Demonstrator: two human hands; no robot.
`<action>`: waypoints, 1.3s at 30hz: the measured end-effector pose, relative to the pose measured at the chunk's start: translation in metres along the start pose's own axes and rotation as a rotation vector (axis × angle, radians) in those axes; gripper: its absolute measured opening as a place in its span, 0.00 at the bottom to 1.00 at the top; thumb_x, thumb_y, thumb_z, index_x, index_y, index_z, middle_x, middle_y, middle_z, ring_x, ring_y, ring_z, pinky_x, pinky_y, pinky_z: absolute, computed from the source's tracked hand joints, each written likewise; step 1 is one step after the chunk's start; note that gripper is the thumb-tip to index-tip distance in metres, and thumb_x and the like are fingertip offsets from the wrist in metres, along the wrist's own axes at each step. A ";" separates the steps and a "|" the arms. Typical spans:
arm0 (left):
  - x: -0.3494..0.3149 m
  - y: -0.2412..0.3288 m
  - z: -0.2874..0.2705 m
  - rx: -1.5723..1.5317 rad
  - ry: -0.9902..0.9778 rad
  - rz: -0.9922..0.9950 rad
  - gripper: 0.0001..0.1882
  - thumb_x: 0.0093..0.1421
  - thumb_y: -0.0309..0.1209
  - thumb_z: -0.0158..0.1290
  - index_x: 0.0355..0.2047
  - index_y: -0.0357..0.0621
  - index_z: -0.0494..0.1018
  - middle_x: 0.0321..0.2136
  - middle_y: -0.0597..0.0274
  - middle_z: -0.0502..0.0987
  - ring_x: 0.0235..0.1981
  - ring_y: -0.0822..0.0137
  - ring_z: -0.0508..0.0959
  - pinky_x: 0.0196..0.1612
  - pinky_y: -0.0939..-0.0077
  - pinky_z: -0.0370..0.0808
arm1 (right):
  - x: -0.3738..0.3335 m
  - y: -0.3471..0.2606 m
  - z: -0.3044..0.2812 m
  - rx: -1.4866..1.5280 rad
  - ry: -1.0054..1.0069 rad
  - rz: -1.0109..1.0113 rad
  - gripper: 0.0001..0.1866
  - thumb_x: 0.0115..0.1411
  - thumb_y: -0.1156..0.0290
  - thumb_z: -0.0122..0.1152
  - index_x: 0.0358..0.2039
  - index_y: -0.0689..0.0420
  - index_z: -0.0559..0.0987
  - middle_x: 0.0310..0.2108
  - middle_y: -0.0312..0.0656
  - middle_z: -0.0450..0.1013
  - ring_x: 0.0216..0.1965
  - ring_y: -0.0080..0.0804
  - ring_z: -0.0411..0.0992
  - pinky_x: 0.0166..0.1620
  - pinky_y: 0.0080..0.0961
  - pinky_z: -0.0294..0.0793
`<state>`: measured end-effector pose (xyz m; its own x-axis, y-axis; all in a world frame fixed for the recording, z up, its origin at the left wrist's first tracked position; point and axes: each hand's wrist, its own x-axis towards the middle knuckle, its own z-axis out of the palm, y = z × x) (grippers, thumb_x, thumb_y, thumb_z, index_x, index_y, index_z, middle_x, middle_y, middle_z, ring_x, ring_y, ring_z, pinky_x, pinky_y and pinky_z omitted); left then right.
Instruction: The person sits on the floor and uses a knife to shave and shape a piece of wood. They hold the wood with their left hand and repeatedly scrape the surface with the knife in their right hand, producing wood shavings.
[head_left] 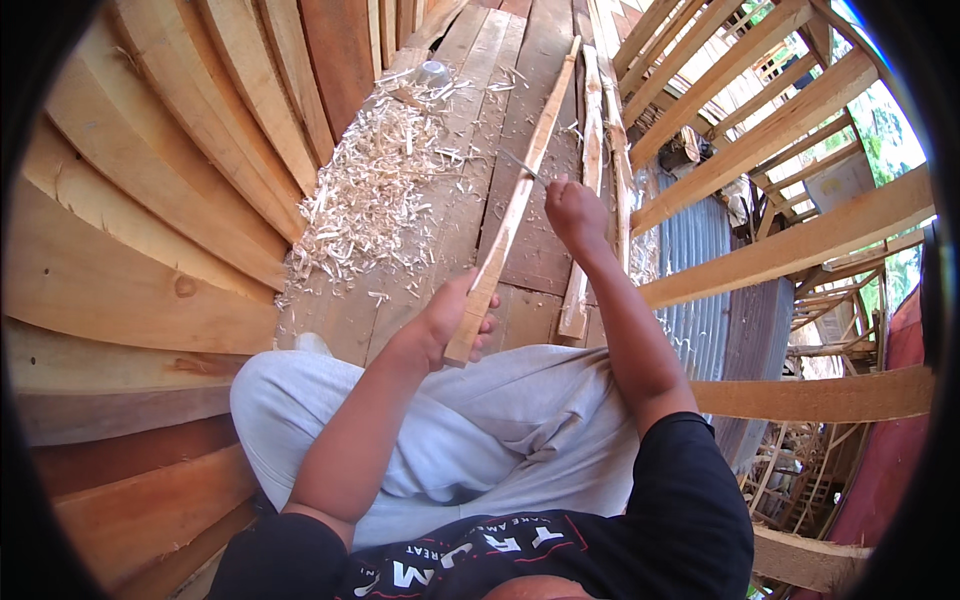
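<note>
A long, pale wooden stick (514, 212) slants away from me over the plank floor, its squared near end above my lap. My left hand (455, 318) is wrapped round the stick close to that near end. Farther along, my right hand (577, 215) is closed on a knife (536, 178), its handle hidden in the fist. The thin dark blade lies across the stick about halfway up, touching the wood. Beyond the blade the stick narrows toward its far tip.
Wood shavings (365, 190) heap on the floor at left, with a clear cup-like object (433, 72) at their far end. Split wooden strips (592, 150) lie right of the stick. Plank boards (150, 190) wall the left side; a slatted wooden railing (790, 235) runs along the right, above corrugated metal (695, 250).
</note>
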<state>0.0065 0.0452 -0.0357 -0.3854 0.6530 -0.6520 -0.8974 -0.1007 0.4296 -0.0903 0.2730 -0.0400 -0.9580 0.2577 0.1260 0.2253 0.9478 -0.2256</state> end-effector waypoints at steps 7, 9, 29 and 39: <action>-0.013 0.023 -0.013 -0.013 0.005 0.046 0.24 0.67 0.54 0.31 0.34 0.48 0.64 0.15 0.69 0.62 0.10 0.74 0.62 0.11 0.78 0.60 | -0.020 0.006 0.008 0.449 -0.237 -0.227 0.27 0.69 0.53 0.40 0.30 0.63 0.79 0.27 0.57 0.75 0.34 0.56 0.75 0.40 0.45 0.70; -0.012 0.026 -0.015 0.021 0.027 0.061 0.24 0.67 0.54 0.32 0.34 0.47 0.64 0.15 0.69 0.62 0.10 0.74 0.62 0.10 0.78 0.60 | -0.024 0.010 0.008 0.607 -0.273 -0.299 0.27 0.69 0.52 0.41 0.30 0.62 0.80 0.25 0.57 0.74 0.33 0.56 0.74 0.39 0.45 0.70; 0.006 0.013 -0.033 -0.003 -0.110 0.114 0.20 0.66 0.51 0.39 0.35 0.47 0.67 0.18 0.73 0.63 0.14 0.79 0.63 0.15 0.83 0.62 | -0.100 -0.051 0.006 0.218 0.054 -0.417 0.26 0.64 0.65 0.41 0.10 0.57 0.75 0.11 0.52 0.68 0.15 0.53 0.70 0.26 0.46 0.71; 0.013 0.015 -0.024 -0.106 -0.129 0.052 0.18 0.66 0.48 0.35 0.36 0.48 0.65 0.17 0.71 0.62 0.12 0.77 0.62 0.12 0.83 0.61 | -0.033 0.008 0.047 -0.181 0.280 -0.447 0.21 0.65 0.62 0.41 0.24 0.62 0.76 0.24 0.55 0.76 0.27 0.54 0.76 0.31 0.46 0.76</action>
<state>-0.0171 0.0339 -0.0533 -0.4074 0.7349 -0.5422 -0.8971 -0.2110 0.3881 -0.0654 0.2634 -0.0911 -0.8891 -0.1600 0.4288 -0.1417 0.9871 0.0747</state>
